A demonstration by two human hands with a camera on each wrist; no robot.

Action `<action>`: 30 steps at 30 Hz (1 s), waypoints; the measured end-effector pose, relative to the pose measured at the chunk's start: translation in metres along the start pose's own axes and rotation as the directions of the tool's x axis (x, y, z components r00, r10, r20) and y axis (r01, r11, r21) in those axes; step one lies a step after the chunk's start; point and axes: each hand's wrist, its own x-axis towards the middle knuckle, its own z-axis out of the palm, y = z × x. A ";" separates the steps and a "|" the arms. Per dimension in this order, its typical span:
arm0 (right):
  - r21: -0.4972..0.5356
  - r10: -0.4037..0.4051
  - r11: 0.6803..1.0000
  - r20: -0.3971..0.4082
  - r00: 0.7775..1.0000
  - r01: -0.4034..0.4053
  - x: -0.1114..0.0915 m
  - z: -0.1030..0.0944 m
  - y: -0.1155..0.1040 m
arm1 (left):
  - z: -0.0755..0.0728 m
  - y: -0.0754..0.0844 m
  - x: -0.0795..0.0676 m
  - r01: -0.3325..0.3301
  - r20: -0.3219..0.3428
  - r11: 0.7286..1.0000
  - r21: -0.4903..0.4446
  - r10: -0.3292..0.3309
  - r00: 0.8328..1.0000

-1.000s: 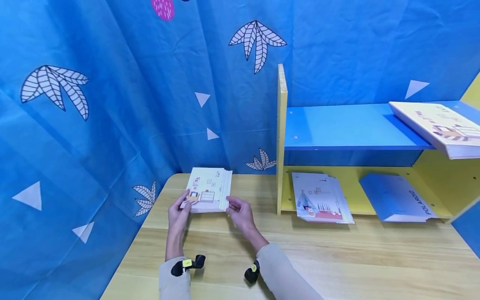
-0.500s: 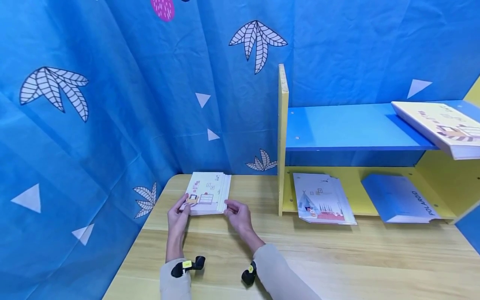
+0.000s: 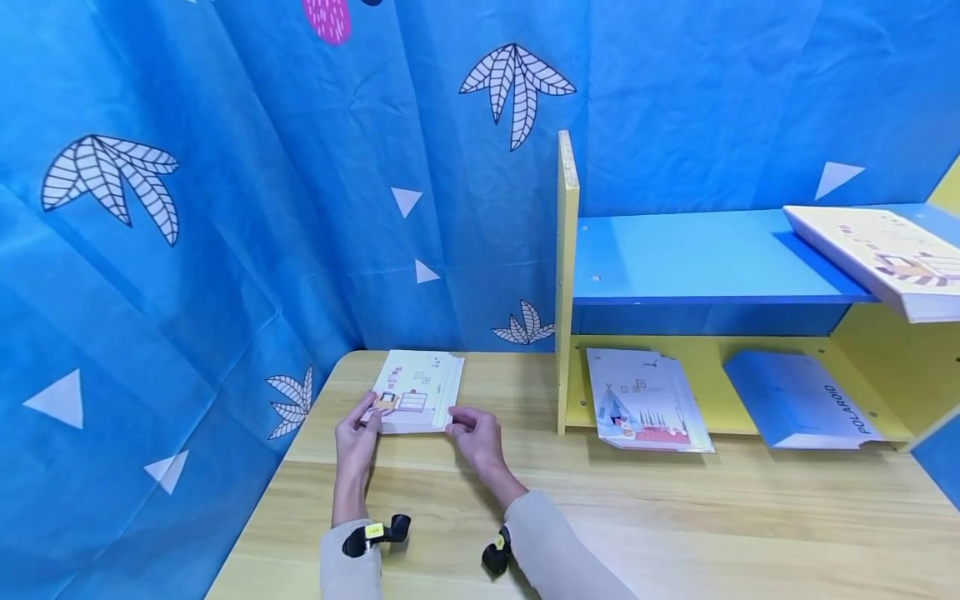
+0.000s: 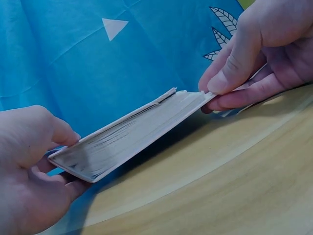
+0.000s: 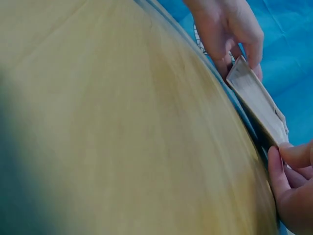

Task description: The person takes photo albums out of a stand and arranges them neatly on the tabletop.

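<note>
A hardcover book point(image 3: 408, 392) with a pale illustrated cover lies between my two hands at the table's far left. My left hand point(image 3: 356, 433) grips its left edge, thumb on the cover and fingers underneath. At the near right corner, my right hand point(image 3: 477, 437) pinches the edge between thumb and fingers. The left wrist view shows the page block point(image 4: 127, 134) side-on, its covers slightly parted from the pages toward the right hand. Dark shadow lies beneath the book there. In the right wrist view, the right hand point(image 5: 296, 186) holds the book's near end.
To the right stands a yellow and blue shelf point(image 3: 705, 254). Its lower level bears an illustrated book point(image 3: 641, 400) and a blue POLAROID book point(image 3: 798, 400), both jutting over the front edge. Another thick book point(image 3: 885, 250) overhangs the upper level. Blue curtain point(image 3: 225, 208) borders the wooden table point(image 3: 675, 517).
The book's far edge has dropped and come nearer, so its cover looks foreshortened. My right hand has shifted slightly toward me and left. Both hands keep their hold.
</note>
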 end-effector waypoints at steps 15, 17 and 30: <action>-0.066 0.022 0.998 0.024 0.999 -0.020 -0.003 -0.003 -0.006 | 0.001 -0.005 0.000 0.010 -0.022 0.999 0.047 -0.009 1.000; -0.088 0.018 0.996 0.033 0.999 -0.015 -0.004 -0.003 -0.008 | 0.001 -0.006 0.002 0.006 -0.010 0.999 0.041 -0.006 1.000; -0.104 0.028 0.994 0.061 0.998 -0.022 -0.013 -0.012 -0.021 | -0.001 -0.003 0.001 0.022 0.046 1.000 0.022 -0.023 0.999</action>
